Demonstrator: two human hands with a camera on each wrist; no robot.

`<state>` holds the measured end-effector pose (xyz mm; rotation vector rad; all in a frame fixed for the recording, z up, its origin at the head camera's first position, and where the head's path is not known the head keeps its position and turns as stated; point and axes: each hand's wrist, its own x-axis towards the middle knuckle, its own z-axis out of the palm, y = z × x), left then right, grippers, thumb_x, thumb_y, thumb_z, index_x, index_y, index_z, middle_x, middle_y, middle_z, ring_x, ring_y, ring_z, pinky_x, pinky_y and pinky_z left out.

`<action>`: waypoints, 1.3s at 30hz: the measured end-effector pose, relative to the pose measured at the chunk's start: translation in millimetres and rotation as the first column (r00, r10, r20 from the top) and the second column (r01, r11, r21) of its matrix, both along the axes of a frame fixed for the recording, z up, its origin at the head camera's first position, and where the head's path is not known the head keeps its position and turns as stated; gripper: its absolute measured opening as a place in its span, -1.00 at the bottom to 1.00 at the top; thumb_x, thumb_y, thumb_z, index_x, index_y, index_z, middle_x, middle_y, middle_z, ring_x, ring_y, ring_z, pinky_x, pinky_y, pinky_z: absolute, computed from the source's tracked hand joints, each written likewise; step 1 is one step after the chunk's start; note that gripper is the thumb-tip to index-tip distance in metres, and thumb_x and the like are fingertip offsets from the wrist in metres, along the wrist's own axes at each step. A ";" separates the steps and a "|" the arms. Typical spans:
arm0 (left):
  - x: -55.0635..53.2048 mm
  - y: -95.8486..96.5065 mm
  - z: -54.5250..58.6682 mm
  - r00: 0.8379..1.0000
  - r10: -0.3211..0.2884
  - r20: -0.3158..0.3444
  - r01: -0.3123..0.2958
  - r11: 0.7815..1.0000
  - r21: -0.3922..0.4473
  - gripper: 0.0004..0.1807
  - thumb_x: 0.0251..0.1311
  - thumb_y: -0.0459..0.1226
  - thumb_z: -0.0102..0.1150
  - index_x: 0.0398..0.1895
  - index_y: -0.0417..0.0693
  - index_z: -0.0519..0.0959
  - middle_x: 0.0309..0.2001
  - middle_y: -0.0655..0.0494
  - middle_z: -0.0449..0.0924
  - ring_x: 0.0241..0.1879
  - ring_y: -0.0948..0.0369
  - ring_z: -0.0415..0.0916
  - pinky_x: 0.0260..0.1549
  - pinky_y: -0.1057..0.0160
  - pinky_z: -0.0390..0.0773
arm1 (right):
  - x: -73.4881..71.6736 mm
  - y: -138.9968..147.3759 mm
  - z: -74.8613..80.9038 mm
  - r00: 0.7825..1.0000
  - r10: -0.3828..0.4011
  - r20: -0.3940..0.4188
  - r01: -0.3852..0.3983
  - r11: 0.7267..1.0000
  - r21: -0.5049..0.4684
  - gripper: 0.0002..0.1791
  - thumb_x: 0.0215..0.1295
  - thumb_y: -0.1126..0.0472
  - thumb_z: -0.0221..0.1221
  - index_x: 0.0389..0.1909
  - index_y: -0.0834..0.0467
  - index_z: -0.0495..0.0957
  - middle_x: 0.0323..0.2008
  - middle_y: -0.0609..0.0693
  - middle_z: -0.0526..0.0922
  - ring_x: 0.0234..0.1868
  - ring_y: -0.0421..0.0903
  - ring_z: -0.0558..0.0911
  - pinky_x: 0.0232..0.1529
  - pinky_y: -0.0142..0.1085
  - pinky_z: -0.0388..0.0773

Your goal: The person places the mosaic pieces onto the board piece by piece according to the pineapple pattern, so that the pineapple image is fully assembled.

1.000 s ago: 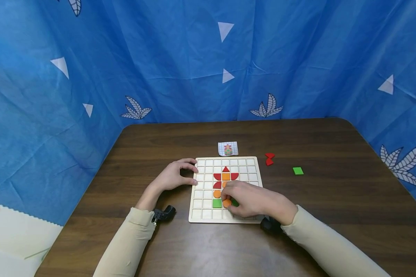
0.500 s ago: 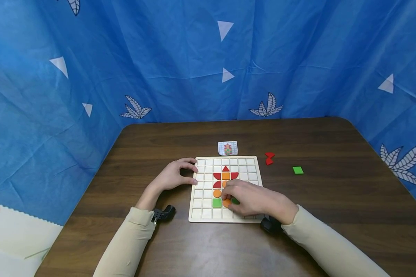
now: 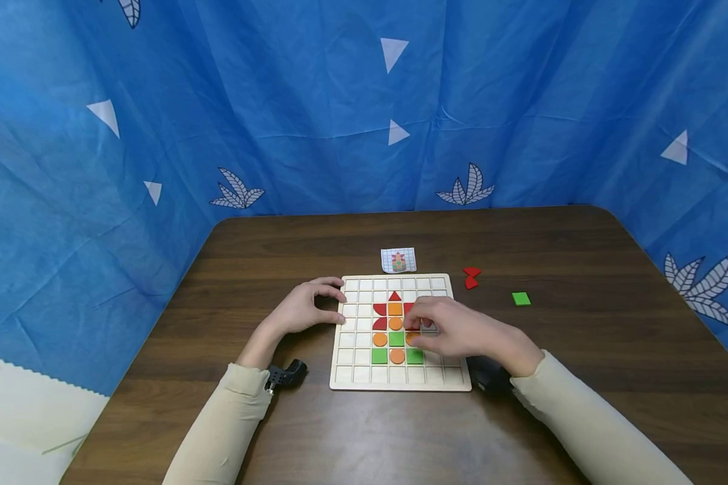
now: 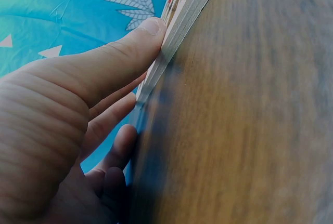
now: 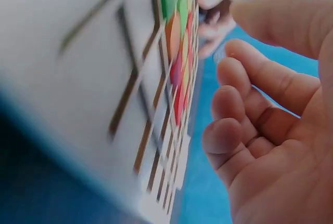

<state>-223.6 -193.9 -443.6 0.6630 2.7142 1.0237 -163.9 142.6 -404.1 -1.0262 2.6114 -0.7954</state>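
The pale square grid board (image 3: 348, 374) lies flat on the table and holds red, orange and green shape tiles. My left hand (image 3: 306, 306) rests at its left edge, thumb and fingertips touching the rim; the left wrist view shows the thumb (image 4: 119, 52) against that edge. My right hand (image 3: 451, 327) hovers over the right part of the tile pattern, fingers bent. In the right wrist view nothing shows between thumb and forefinger, which stand apart. Beside its fingertips lies a green square tile (image 3: 396, 339); an orange round tile (image 3: 410, 339) is partly covered by them.
A small printed pattern card (image 3: 398, 260) lies beyond the board. To the right are loose red tiles (image 3: 472, 277) and a green square tile (image 3: 521, 298) on the brown wooden table (image 3: 558, 256). A blue curtain (image 3: 340, 101) hangs behind.
My right hand has lifted off the lower rows and shifted up and right. This uncovers the green square in the middle column and the lower green and orange tiles. The left hand stays put.
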 end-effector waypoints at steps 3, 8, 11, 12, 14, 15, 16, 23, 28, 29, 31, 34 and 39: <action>-0.1 -0.1 -1.1 1.000 0.001 0.001 -0.001 1.000 0.000 -0.65 0.01 -0.08 0.62 -0.11 0.18 0.74 0.35 0.19 0.51 0.44 0.09 0.36 0.35 -0.01 0.43 | -8.1 14.6 -2.4 0.998 -0.062 0.018 0.063 0.997 -0.037 -0.74 0.30 0.10 0.40 -0.01 -0.02 0.69 -0.18 -0.18 0.66 -0.20 -0.14 0.56 -0.22 -0.34 0.59; -0.7 -0.2 -2.6 1.000 0.004 0.004 -0.004 1.000 -0.002 -0.65 0.01 -0.08 0.62 -0.12 0.19 0.74 0.35 0.19 0.52 0.44 0.09 0.37 0.35 0.00 0.43 | -19.9 37.0 -6.3 0.987 -0.159 0.003 0.159 0.986 -0.056 -0.70 0.28 0.16 0.41 0.01 0.05 0.68 -0.28 -0.17 0.62 -0.28 -0.17 0.53 -0.29 -0.37 0.56; -0.9 0.0 -2.8 1.000 0.006 0.010 -0.006 1.000 -0.002 -0.66 0.01 -0.08 0.62 -0.13 0.21 0.74 0.35 0.20 0.51 0.44 0.10 0.36 0.35 0.00 0.43 | -25.3 46.4 -7.2 0.970 -0.243 -0.027 0.242 0.969 -0.052 -0.69 0.27 0.20 0.41 0.01 0.13 0.68 -0.32 -0.11 0.59 -0.32 -0.15 0.51 -0.34 -0.35 0.54; -0.9 0.1 -2.7 1.000 0.005 0.011 -0.005 1.000 -0.002 -0.66 0.01 -0.08 0.62 -0.12 0.21 0.74 0.35 0.20 0.51 0.44 0.10 0.36 0.35 0.00 0.43 | -26.8 49.0 -7.3 0.960 -0.278 -0.033 0.276 0.960 -0.053 -0.69 0.27 0.20 0.41 0.02 0.15 0.68 -0.32 -0.08 0.59 -0.33 -0.13 0.50 -0.35 -0.34 0.52; -1.0 0.4 -2.4 1.000 0.003 0.009 -0.003 1.000 -0.001 -0.66 0.01 -0.08 0.62 -0.12 0.21 0.74 0.35 0.21 0.51 0.44 0.10 0.36 0.35 0.00 0.43 | -29.3 53.5 -7.8 0.937 -0.346 -0.035 0.344 0.938 -0.051 -0.69 0.28 0.21 0.40 0.02 0.18 0.67 -0.31 -0.04 0.58 -0.32 -0.10 0.49 -0.37 -0.32 0.50; -1.1 0.6 -2.4 1.000 0.001 0.007 -0.001 1.000 0.000 -0.65 0.01 -0.08 0.62 -0.12 0.20 0.74 0.35 0.21 0.51 0.44 0.10 0.36 0.34 -0.01 0.44 | -30.3 55.4 -8.1 0.926 -0.377 -0.032 0.375 0.926 -0.049 -0.69 0.29 0.21 0.39 0.03 0.19 0.67 -0.31 -0.01 0.58 -0.31 -0.09 0.49 -0.37 -0.30 0.49; -1.3 0.7 -2.2 1.000 -0.001 0.006 0.001 1.000 0.002 -0.65 0.01 -0.08 0.62 -0.12 0.20 0.74 0.35 0.20 0.51 0.44 0.10 0.36 0.34 -0.01 0.44 | -31.3 57.5 -8.4 0.914 -0.406 -0.028 0.404 0.913 -0.047 -0.68 0.30 0.21 0.38 0.03 0.20 0.66 -0.29 0.00 0.59 -0.30 -0.07 0.49 -0.37 -0.29 0.49; -1.4 0.9 -1.1 1.000 -0.005 0.001 0.005 1.000 0.002 -0.65 0.02 -0.07 0.61 -0.11 0.20 0.74 0.36 0.19 0.51 0.45 0.07 0.36 0.35 -0.03 0.43 | -40.3 68.9 -15.2 0.842 -0.536 -0.059 0.534 0.844 -0.046 -0.69 0.35 0.18 0.34 0.04 0.22 0.64 -0.20 0.10 0.62 -0.26 0.00 0.49 -0.27 -0.22 0.45; -0.9 0.2 -1.9 1.000 0.010 0.012 -0.010 1.000 0.005 -0.66 0.01 -0.07 0.62 -0.13 0.20 0.74 0.35 0.18 0.51 0.43 0.07 0.37 0.36 -0.02 0.43 | -44.3 71.3 -21.2 0.792 -0.604 -0.088 0.600 0.797 -0.064 -0.61 0.33 0.14 0.36 0.06 0.28 0.62 -0.12 0.19 0.63 -0.24 0.04 0.51 -0.21 -0.15 0.48; -0.6 0.2 -1.8 1.000 0.013 0.013 -0.013 1.000 0.006 -0.66 0.00 -0.07 0.63 -0.14 0.20 0.74 0.35 0.18 0.52 0.43 0.07 0.37 0.36 -0.02 0.43 | -44.9 71.2 -22.1 0.784 -0.614 -0.088 0.611 0.789 -0.065 -0.60 0.33 0.13 0.36 0.06 0.29 0.61 -0.11 0.20 0.63 -0.22 0.06 0.52 -0.18 -0.12 0.50; -0.1 0.3 -1.1 1.000 0.015 0.015 -0.015 1.000 0.007 -0.66 0.00 -0.07 0.63 -0.14 0.21 0.74 0.34 0.17 0.52 0.42 0.06 0.37 0.36 -0.03 0.43 | -45.8 70.2 -23.2 0.770 -0.632 -0.082 0.629 0.775 -0.058 -0.57 0.32 0.11 0.36 0.07 0.31 0.60 -0.09 0.22 0.62 -0.16 0.09 0.53 -0.12 -0.06 0.53; 0.4 0.5 -0.4 1.000 0.018 0.013 -0.018 1.000 0.006 -0.67 0.01 -0.07 0.62 -0.14 0.21 0.74 0.34 0.16 0.52 0.41 0.06 0.38 0.37 -0.03 0.42 | -47.1 67.5 -23.7 0.754 -0.654 -0.069 0.653 0.757 -0.031 -0.55 0.33 0.09 0.36 0.07 0.33 0.58 -0.06 0.25 0.62 -0.08 0.15 0.55 -0.03 0.04 0.56; 0.2 0.7 0.7 1.000 0.020 0.017 -0.020 1.000 0.004 -0.67 0.01 -0.08 0.62 -0.14 0.20 0.74 0.34 0.16 0.52 0.41 0.06 0.38 0.37 -0.02 0.42 | -49.0 63.0 -23.0 0.735 -0.676 -0.058 0.678 0.734 0.037 -0.50 0.33 0.05 0.36 0.08 0.35 0.56 -0.04 0.28 0.61 -0.07 0.17 0.56 -0.01 0.06 0.58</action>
